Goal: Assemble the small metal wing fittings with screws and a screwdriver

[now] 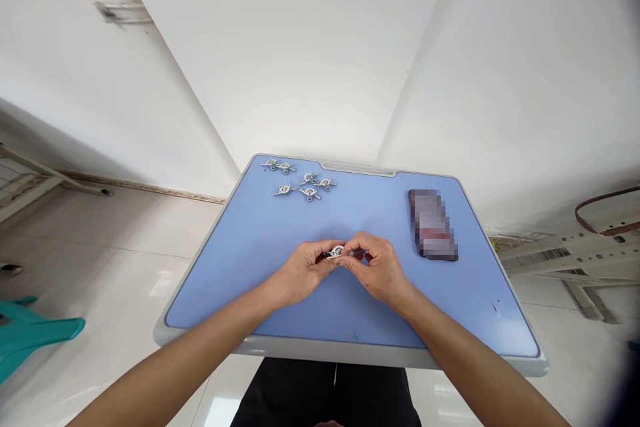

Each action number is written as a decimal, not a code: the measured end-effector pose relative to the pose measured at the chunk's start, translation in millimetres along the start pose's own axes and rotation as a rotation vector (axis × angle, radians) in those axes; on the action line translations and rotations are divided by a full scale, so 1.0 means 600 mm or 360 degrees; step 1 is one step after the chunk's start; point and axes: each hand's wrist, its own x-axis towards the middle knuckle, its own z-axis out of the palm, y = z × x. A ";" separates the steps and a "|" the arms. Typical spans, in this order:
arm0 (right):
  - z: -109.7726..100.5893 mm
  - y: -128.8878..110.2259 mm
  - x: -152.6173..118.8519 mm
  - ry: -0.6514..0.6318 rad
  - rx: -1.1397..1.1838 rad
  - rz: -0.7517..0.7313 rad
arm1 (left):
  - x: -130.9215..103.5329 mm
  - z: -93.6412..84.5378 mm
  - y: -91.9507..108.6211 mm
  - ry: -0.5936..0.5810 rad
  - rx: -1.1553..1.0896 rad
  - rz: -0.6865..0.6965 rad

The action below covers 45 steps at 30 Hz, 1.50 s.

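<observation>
A small silvery metal part (336, 251) with a ring-like middle is pinched between the fingertips of my two hands, low over the blue table. My left hand (306, 271) grips its left side between thumb and fingers. On the right side my right hand (379, 265) closes thumb and bent fingers on the same part, hiding some of it. Something dark red shows among the right fingers, too small to name. Toward the back left of the tabletop lie several similar metal parts (309, 193), each with a round body and thin arms sticking out.
A phone (433, 225) with a blurred-out screen lies on the right of the blue tabletop (240, 267). At the table's far edge runs a shallow groove (359, 169). White panels stand behind it. A teal plastic stool (37, 330) is on the floor at left, and metal frames flank both sides.
</observation>
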 end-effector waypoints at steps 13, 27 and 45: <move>-0.021 -0.012 0.015 -0.0080 0.0573 0.0460 | -0.003 -0.004 0.008 0.0030 0.0040 0.0006; -0.015 -0.003 0.016 -0.0162 0.1191 0.0977 | 0.016 -0.007 -0.008 -0.0001 -0.0524 -0.0102; -0.001 -0.012 0.011 -0.0223 0.1407 0.1057 | 0.027 -0.025 -0.010 -0.0052 -0.1035 -0.0389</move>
